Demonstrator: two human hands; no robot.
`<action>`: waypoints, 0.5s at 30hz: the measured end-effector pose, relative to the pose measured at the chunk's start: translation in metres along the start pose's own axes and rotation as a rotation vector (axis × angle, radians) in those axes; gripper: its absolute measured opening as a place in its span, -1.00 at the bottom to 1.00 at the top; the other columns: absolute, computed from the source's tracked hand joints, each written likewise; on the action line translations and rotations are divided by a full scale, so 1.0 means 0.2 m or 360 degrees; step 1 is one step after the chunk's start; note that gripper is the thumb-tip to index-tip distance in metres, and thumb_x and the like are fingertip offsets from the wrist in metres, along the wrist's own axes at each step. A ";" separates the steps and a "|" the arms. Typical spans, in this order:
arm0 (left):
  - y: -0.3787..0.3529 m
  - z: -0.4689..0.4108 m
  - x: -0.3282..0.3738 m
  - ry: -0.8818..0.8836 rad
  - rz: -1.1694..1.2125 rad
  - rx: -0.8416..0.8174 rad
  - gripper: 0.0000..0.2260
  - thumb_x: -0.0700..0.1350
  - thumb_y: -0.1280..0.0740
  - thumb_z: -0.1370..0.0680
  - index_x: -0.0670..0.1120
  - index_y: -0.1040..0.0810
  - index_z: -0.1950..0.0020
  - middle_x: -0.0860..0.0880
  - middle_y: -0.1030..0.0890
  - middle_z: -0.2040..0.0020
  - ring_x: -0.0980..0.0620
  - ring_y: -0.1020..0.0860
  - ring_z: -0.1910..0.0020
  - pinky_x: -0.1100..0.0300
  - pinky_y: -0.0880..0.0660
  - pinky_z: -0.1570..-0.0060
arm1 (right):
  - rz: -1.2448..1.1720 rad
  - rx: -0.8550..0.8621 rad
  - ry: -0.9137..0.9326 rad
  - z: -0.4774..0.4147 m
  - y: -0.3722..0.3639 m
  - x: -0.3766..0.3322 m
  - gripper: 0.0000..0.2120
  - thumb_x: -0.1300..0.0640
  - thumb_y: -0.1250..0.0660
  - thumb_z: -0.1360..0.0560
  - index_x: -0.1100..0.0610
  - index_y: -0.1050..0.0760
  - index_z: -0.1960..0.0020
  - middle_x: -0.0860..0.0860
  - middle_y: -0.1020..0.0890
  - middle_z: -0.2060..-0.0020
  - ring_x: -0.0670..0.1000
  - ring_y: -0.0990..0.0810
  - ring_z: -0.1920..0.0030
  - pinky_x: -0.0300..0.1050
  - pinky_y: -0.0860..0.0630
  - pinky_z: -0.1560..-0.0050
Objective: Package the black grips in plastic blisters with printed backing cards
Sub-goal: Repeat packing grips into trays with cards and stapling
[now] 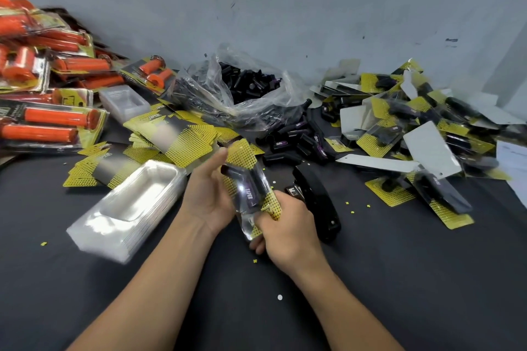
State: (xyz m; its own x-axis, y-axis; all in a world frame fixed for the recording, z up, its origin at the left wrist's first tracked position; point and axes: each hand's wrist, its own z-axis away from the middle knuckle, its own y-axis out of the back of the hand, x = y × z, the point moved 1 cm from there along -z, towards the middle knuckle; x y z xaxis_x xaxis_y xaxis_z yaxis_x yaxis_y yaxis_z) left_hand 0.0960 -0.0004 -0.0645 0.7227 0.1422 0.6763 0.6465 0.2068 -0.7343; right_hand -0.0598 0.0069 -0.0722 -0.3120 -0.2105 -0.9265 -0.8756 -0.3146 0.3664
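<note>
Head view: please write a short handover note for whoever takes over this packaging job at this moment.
Left hand holds the upper half of one blister pack; right hand pinches its lower end. Inside: a black grip on a yellow card; whether it is stapled, I cannot tell.
Black stapler lies just right of the hands. Empty blisters and backing cards left; loose black grips and their bag behind.
Done: pile of finished packs, right. To do: many loose grips.
</note>
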 end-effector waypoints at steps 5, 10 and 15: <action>0.03 -0.03 0.02 -0.0064 0.0205 0.0221 -0.86 -0.15 -0.37 -0.58 -0.07 -0.72 -0.06 -0.09 -0.74 0.15 -0.07 -0.73 0.20 0.04 -0.67 0.23 | -0.0188 0.0141 -0.0057 -0.02 0.02 0.03 -0.88 0.17 -0.37 -0.44 0.17 -0.50 0.25 0.04 -0.57 0.54 -0.02 -0.51 0.56 -0.21 -0.33 0.48; 0.04 -0.03 0.03 0.0031 0.0263 0.0286 -0.83 -0.15 -0.42 -0.50 -0.10 -0.69 -0.07 -0.17 -0.56 -0.33 -0.18 -0.51 -0.45 -0.10 -0.41 -0.47 | -0.0420 0.0394 0.0249 0.00 0.04 0.01 -0.75 0.09 -0.39 -0.49 0.29 -0.57 0.20 0.24 -0.56 0.38 0.00 -0.39 0.37 0.10 -0.42 0.38; 0.03 -0.03 0.02 0.0057 0.0275 0.0378 -0.75 -0.15 -0.36 -0.61 -0.16 -0.61 -0.27 -0.21 -0.50 -0.46 -0.16 -0.43 -0.51 -0.05 -0.31 -0.55 | -0.0121 0.0360 0.0426 0.02 0.08 0.00 -0.70 0.00 -0.35 -0.53 0.14 -0.47 0.30 0.13 -0.52 0.50 0.22 -0.46 0.46 0.10 -0.42 0.46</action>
State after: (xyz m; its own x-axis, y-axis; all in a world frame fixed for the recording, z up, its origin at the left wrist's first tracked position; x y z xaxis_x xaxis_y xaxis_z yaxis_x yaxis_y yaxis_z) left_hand 0.1037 -0.0048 -0.0657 0.8279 0.1615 0.5371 0.4409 0.4042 -0.8014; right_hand -0.0755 0.0046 -0.0666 -0.1615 -0.4386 -0.8841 -0.9615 -0.1320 0.2411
